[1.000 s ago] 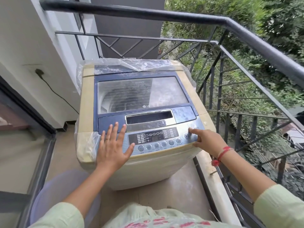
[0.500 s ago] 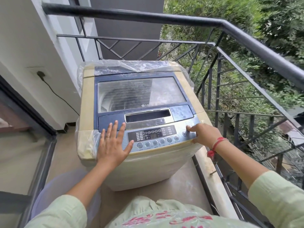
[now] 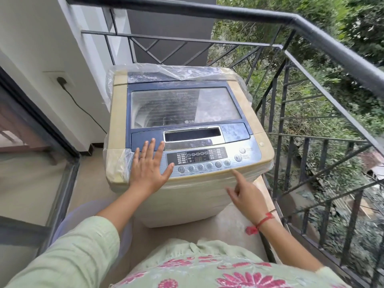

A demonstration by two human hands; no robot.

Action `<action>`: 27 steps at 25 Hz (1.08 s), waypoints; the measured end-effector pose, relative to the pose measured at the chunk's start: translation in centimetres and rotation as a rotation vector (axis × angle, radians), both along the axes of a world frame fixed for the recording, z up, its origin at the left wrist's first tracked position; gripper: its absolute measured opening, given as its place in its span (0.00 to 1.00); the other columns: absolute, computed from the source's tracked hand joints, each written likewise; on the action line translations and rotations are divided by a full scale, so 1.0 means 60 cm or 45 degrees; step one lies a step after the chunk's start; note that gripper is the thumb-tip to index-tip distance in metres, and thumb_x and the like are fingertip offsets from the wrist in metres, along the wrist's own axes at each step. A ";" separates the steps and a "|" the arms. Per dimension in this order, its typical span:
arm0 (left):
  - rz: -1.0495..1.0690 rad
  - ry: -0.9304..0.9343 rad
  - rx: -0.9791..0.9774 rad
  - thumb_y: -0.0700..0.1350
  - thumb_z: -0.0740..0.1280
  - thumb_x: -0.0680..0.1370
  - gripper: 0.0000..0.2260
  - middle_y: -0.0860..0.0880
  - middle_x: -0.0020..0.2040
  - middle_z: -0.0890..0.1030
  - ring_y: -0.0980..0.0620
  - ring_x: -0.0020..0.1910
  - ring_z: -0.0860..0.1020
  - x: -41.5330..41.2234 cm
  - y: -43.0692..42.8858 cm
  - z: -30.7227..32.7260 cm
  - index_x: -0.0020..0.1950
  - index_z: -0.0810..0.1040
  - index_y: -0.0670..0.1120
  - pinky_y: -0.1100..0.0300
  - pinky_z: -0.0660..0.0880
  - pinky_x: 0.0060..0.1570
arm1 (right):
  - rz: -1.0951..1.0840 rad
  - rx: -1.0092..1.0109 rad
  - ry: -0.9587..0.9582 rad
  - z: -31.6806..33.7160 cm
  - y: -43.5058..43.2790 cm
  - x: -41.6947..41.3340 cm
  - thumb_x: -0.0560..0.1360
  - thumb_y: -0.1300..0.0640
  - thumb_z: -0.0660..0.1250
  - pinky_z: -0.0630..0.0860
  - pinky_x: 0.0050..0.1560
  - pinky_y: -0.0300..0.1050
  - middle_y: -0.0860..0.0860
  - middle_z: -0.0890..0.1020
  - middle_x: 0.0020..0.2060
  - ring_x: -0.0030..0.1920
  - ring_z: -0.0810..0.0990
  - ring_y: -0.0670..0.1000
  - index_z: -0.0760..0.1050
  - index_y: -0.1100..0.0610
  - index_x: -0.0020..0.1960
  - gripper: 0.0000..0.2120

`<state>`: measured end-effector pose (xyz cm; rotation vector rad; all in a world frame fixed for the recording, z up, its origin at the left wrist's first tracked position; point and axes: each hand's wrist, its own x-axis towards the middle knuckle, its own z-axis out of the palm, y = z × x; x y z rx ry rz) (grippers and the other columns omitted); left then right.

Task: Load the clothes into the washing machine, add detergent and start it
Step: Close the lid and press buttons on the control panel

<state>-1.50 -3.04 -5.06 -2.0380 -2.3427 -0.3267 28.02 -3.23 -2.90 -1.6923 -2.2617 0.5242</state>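
Note:
A cream and blue top-loading washing machine point(image 3: 118, 125) stands on the balcony, partly wrapped in clear plastic. Its glass lid point(image 3: 185, 107) is down. The control panel point(image 3: 207, 159) at the front shows a lit display and a row of round buttons. My left hand point(image 3: 148, 165) lies flat, fingers spread, on the panel's left end. My right hand point(image 3: 246, 195) hovers in front of the machine's front right corner, index finger pointing up toward the buttons, touching nothing. No clothes or detergent are visible.
A black metal railing point(image 3: 324, 36) runs along the right and far side, with greenery beyond. A black power cord point(image 3: 83, 109) runs from a wall socket on the left. A pale round tub point(image 3: 68, 221) sits low left beside a sliding glass door point(image 3: 31, 183).
My right hand has come off the button at the panel's right end and pulled back toward me, index finger still extended. The left hand stays flat on the panel.

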 end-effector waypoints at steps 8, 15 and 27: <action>0.006 0.000 -0.034 0.67 0.42 0.73 0.36 0.45 0.78 0.51 0.45 0.77 0.49 0.001 -0.003 0.003 0.77 0.49 0.51 0.48 0.43 0.73 | 0.522 -0.094 -0.476 0.037 -0.045 -0.176 0.77 0.45 0.60 0.67 0.36 0.45 0.55 0.82 0.45 0.43 0.81 0.59 0.35 0.51 0.76 0.40; 0.002 0.005 -0.012 0.67 0.43 0.73 0.35 0.45 0.78 0.51 0.45 0.76 0.49 -0.001 -0.001 0.001 0.77 0.49 0.51 0.48 0.43 0.73 | 0.480 -0.069 -0.604 0.047 -0.039 -0.187 0.78 0.45 0.60 0.58 0.25 0.41 0.54 0.83 0.43 0.36 0.79 0.56 0.34 0.52 0.76 0.41; 0.000 0.019 0.032 0.66 0.45 0.74 0.35 0.44 0.77 0.54 0.44 0.76 0.52 0.000 -0.003 0.001 0.77 0.53 0.50 0.47 0.46 0.73 | 0.570 -0.311 -0.523 0.045 -0.005 -0.160 0.74 0.43 0.65 0.70 0.36 0.43 0.54 0.79 0.40 0.41 0.80 0.57 0.29 0.40 0.73 0.46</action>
